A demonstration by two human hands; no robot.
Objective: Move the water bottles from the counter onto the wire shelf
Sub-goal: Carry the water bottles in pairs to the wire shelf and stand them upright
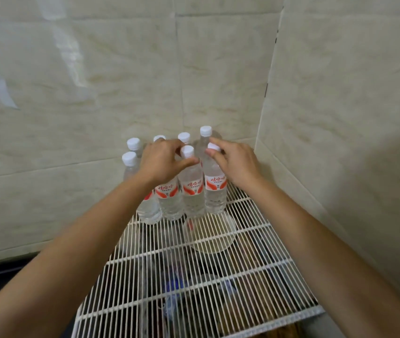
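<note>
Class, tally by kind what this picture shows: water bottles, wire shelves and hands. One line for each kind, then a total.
water bottles: 8, upright in two rows of 4, one cap hidden under the left hand
wire shelf: 1
hands: 2, the left hand and the right hand, each on a bottle top
total: 11
</note>
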